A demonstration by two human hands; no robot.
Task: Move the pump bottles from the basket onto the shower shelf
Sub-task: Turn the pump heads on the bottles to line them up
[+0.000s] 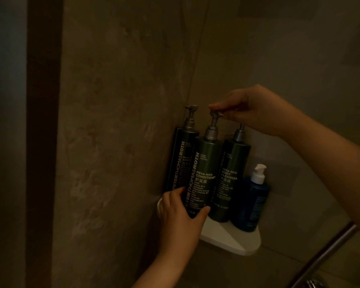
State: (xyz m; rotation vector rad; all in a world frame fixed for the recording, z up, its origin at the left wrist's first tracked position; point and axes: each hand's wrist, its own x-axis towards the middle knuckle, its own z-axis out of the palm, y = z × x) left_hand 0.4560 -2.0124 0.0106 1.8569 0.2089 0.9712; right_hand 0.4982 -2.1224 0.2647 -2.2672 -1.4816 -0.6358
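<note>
On rounded white shelf [233, 240], hands [180, 213] [253, 110] gripping cylindrical dark bottle [204, 173]

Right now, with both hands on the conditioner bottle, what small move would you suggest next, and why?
Probably settle the conditioner bottle onto the shelf and let go: the left hand grips its lower body, the right hand pinches its pump.
</note>
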